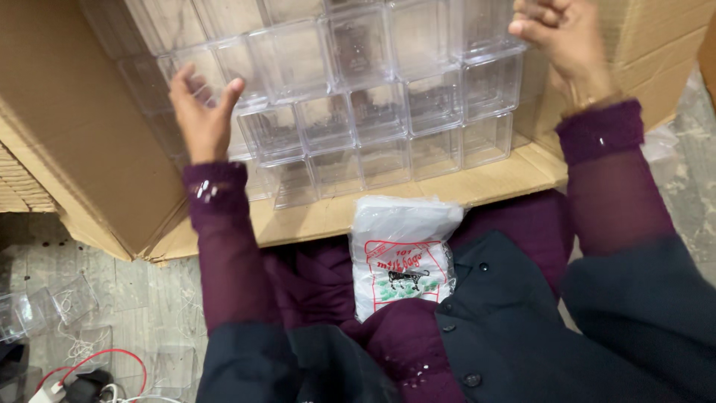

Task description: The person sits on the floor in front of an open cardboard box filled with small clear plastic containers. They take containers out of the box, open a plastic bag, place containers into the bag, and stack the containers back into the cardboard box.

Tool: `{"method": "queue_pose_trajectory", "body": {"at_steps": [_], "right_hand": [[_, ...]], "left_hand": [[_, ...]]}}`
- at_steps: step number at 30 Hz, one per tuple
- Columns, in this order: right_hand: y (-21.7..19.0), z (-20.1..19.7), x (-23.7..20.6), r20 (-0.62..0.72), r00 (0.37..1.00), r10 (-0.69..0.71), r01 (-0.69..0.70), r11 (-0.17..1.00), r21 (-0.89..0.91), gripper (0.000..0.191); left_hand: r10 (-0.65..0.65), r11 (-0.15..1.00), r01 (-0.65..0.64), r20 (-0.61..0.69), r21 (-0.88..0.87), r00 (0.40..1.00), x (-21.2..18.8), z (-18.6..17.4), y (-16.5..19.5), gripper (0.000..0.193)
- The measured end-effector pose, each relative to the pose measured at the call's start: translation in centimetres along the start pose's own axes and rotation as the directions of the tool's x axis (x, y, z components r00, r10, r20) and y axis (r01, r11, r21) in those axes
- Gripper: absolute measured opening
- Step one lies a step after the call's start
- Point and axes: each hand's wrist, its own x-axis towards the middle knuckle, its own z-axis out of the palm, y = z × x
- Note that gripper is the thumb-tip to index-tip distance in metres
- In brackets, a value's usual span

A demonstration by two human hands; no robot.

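Observation:
A large cardboard box (82,149) lies open on its side in front of me, filled with several rows of clear plastic square containers (373,104). My left hand (200,112) is raised at the left edge of the stack, fingers spread, touching or just over a container there. My right hand (559,33) is at the upper right of the stack, fingers curled against the top right containers; whether it grips one is unclear. A white plastic packet of bags with red and green print (403,254) rests on my lap.
The box's lower flap (492,183) lies over my knees. Loose clear containers (52,306) sit on the tiled floor at the lower left, beside a red cable and white wires (97,362). Another cardboard edge (19,183) is at far left.

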Motion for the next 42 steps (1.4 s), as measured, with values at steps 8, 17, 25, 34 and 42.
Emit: {"method": "queue_pose_trajectory", "body": {"at_steps": [8,17,25,34,42], "right_hand": [[3.0,-1.5,-13.3,-0.027,0.991,0.132,-0.131,0.991,0.033,0.052],[8.8,-2.0,-16.6,0.043,0.979,0.201,-0.186,0.954,-0.233,0.068],[4.2,-3.7,-13.2,-0.05,0.925,0.376,-0.369,0.862,-0.347,0.052],[4.8,-0.4,4.1,-0.302,0.916,-0.266,-0.157,0.456,-0.876,0.058],[4.3,1.6,5.7,-0.278,0.828,-0.487,-0.03,0.457,-0.889,0.09]], "left_hand": [[-0.095,0.992,0.086,0.114,0.088,0.989,-14.7,-2.9,-0.3,0.076],[-0.339,0.941,0.307,0.34,0.144,0.877,-17.0,-3.6,-6.9,0.1],[-0.474,0.868,0.348,0.382,0.354,0.793,-16.5,-3.5,-7.3,0.088],[-0.38,0.922,0.375,0.42,0.097,0.824,-16.3,-3.6,-7.4,0.119],[-0.397,0.802,0.506,0.348,-0.317,0.849,-16.4,-3.6,-7.2,0.103]]}}
